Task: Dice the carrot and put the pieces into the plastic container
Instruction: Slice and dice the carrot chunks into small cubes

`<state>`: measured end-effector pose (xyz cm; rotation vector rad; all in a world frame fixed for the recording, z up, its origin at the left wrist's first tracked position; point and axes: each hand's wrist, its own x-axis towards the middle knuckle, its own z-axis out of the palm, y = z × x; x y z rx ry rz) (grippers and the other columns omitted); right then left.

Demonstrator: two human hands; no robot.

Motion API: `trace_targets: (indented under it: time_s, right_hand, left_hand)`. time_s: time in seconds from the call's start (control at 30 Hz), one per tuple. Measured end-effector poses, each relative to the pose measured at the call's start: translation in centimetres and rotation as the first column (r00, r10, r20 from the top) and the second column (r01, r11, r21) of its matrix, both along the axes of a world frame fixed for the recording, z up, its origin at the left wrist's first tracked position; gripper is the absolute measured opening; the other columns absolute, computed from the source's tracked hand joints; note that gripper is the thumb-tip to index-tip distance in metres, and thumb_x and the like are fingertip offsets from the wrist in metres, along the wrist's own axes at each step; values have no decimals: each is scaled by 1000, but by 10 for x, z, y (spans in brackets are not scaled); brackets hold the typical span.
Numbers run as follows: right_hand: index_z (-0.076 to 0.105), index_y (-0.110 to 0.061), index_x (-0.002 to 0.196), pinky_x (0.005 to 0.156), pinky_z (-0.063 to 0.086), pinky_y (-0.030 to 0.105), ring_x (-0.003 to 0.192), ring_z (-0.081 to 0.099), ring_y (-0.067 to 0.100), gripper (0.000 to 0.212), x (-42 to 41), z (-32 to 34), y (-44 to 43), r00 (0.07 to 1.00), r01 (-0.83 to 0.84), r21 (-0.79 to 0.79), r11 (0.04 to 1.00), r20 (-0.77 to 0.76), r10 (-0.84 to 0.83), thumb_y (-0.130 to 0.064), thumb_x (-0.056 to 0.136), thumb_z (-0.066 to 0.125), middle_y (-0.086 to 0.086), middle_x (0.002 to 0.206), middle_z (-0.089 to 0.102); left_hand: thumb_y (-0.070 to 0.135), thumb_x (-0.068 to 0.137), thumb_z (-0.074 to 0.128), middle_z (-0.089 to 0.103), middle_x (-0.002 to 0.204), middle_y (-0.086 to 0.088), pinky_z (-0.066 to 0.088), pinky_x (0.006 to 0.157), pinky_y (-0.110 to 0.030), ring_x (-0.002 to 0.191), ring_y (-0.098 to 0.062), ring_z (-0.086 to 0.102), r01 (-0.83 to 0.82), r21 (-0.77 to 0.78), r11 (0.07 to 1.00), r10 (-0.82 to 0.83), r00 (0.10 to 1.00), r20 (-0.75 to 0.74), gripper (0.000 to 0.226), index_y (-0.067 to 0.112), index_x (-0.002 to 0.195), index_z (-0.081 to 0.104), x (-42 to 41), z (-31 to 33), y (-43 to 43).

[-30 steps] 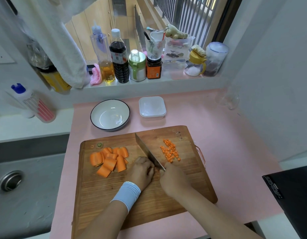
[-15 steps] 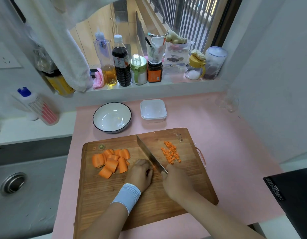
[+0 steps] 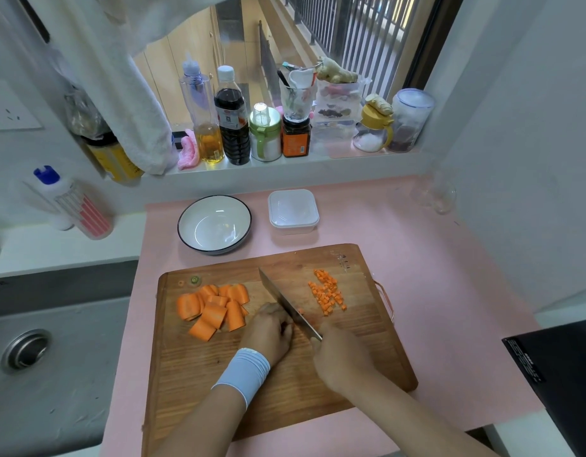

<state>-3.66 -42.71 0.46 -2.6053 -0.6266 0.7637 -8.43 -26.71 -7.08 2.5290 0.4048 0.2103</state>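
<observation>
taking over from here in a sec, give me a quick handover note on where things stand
Left hand: fingers curled on the cutting board against the blade of the knife; what they steady is mostly hidden.
Right hand: grips the knife, edge down on the board.
Done: a small pile of diced carrot right of the blade.
Left: dice the carrot chunks lying left of the blade; the plastic container behind the board is empty, so all the dice have to go in.

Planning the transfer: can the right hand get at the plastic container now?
Probably yes: the right hand grips the knife, but the plastic container stands just past the cutting board's far edge, nothing tall between.
</observation>
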Motion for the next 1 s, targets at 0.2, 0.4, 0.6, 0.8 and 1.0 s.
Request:
trace_targets:
  time_s: [0.2, 0.4, 0.6, 0.8, 1.0]
  right_hand:
    - [55, -26, 102, 81, 55, 35, 86, 61, 15, 10, 3, -2, 11, 999, 18, 5, 1000, -30, -18, -32, 102, 48, -6, 94, 61]
    - [56, -24, 103, 70, 45, 30, 81, 55, 13, 12, 8, -3, 19, 1000, 4, 35, 999, -25, -3, -31, 103, 46, -7, 90, 56]
    - [58, -24, 105, 73, 48, 31, 85, 58, 14, 17, 8, -1, 17, 999, 17, 45, 999, -36, -15, -36, 104, 45, -5, 95, 61]
    - [56, -27, 97, 64, 43, 25, 78, 58, 9, 14, -1, 3, 9, 999, 12, 78, 997, 35, -14, -35, 104, 46, -9, 87, 59]
    - [57, -26, 102, 73, 50, 32, 87, 61, 15, 18, -7, 3, 0, 1000, 16, 33, 999, 25, -17, -40, 103, 45, -6, 95, 63]
  left_hand:
    - [12, 76, 69, 64, 82, 4, 46, 75, -26, 88, -16, 58, -30, 1, 1000, 30, 999, 18, 9, 18, 72, 64, -3, -2, -3]
    - [13, 79, 67, 63, 86, 4, 46, 77, -25, 90, -15, 54, -29, 25, 999, 29, 999, 34, 6, 17, 78, 70, -3, -2, -4]
    - [13, 82, 66, 65, 90, 2, 39, 81, -21, 93, -16, 57, -55, 0, 999, 55, 998, 6, 6, 17, 83, 71, -6, -4, -2]
    - [12, 80, 68, 66, 84, 0, 47, 83, -28, 88, -18, 59, -60, 17, 998, 60, 998, -7, 5, 15, 76, 69, -6, -5, -3]
    - [10, 77, 71, 65, 80, 3, 45, 82, -26, 85, -16, 58, -86, -17, 996, 86, 996, 10, 10, 17, 72, 67, -7, -5, -4]
